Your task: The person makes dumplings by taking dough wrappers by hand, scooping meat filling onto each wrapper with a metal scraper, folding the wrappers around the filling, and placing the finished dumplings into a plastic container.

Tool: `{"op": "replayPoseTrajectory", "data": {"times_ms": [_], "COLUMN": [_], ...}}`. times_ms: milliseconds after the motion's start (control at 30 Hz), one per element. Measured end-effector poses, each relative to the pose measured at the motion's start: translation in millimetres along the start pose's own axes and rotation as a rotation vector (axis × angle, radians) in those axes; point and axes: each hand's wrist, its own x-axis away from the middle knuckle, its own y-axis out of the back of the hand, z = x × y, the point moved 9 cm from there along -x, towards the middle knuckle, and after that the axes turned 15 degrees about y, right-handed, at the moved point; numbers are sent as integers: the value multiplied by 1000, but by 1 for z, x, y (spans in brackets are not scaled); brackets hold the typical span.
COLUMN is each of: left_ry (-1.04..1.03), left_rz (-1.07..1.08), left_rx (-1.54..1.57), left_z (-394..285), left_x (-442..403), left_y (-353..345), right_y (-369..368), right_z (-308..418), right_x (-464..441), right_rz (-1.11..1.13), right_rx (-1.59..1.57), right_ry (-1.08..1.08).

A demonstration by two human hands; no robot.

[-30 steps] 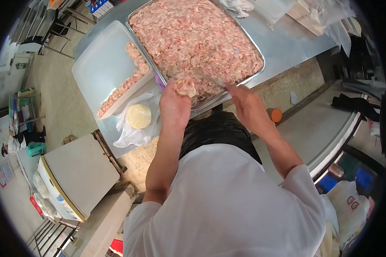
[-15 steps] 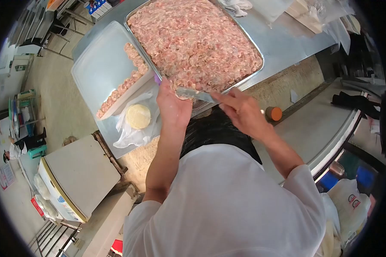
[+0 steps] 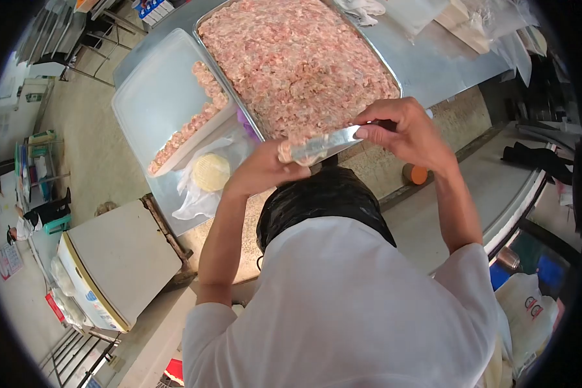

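My right hand (image 3: pixel 404 132) grips the dark handle of a flat metal spatula (image 3: pixel 323 140), its blade pointing left. Pink minced meat clings to the blade and meets the meat dumpling (image 3: pixel 290 152) in my left hand (image 3: pixel 265 169). The left fingers curl around that dumpling, and its wrapper is mostly hidden. Directly beyond both hands lies a large metal tray (image 3: pixel 242 111) heaped with minced meat (image 3: pixel 304 64). Left of it, a white plastic container (image 3: pixel 150 84) has rows of small meat dumplings (image 3: pixel 184 136) along one side. A round stack of pale wrappers (image 3: pixel 210 172) sits nearby on white plastic.
The metal table (image 3: pixel 446 68) carries a white cloth (image 3: pixel 362 10) and clear plastic bags (image 3: pixel 485 26) at its far right. An orange round object (image 3: pixel 415 174) is below the table's right edge. A white chest freezer (image 3: pixel 123 258) stands at the left.
My right hand has risen to the right with the spatula, its blade now tilted. My left hand has turned, lying lower and more sideways. The containers shift slightly in view.
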Motion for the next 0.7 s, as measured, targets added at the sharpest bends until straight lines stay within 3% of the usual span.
{"op": "replayPoseTrajectory", "data": {"times_ms": [33, 133, 267, 367, 467, 567, 700], "left_ry": [35, -226, -262, -403, -126, -222, -237], "left_rz": [140, 137, 86, -242, -117, -148, -238], "left_rx": [-179, -394, -271, -349, -223, -229, -336], "left_z": [-9, -38, -34, -11, -1, -16, -28], "left_x": [8, 15, 13, 14, 11, 16, 24], "left_y": [-18, -36, -39, -22, -22, -27, -19], "right_y": [0, -6, -21, -34, -9, -25, -42], "right_z": [4, 2, -10, -38, -38, -33, -36], "right_x": [-5, -13, -10, 6, 11, 13, 18], "right_rz": [72, 211, 195, 222, 187, 123, 141], "right_rx": [38, 60, -77, -19, 92, -149, -135], "right_ry": [24, 37, -18, -73, -121, -178, -128]}}
